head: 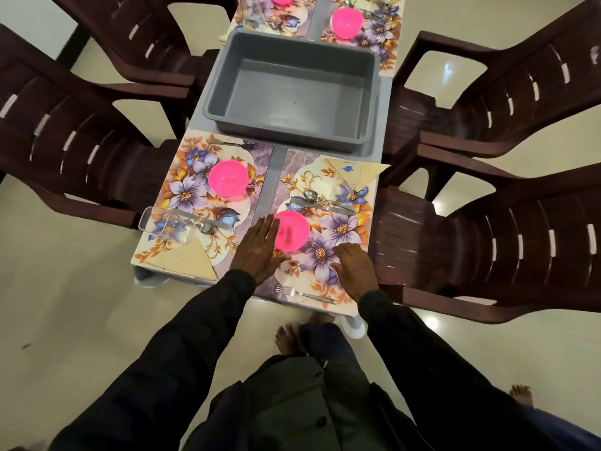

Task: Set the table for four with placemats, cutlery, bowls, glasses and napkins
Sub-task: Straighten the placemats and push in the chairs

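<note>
Floral placemats cover the table. On the near right placemat [344, 245] stand a pink bowl [292, 231], a spoon and knife [320, 203], a fork [305, 294], a clear glass [344, 187] and a beige napkin [357, 169]. My left hand [260, 249] lies flat, fingers straight, touching the bowl's left side. My right hand [354, 271] rests flat on the mat to the bowl's right. The near left placemat [195, 196] carries a pink bowl [228, 180], fork [234, 145], cutlery [208, 222], glass [166, 224] and napkin [192, 262]. Two far mats each show a pink bowl [346, 22].
An empty grey plastic tub [292, 92] sits in the middle of the table. Dark brown plastic chairs [487, 229] stand on both long sides, two on the left [65, 141]. My bare feet [289, 336] are on the pale tiled floor at the table's near end.
</note>
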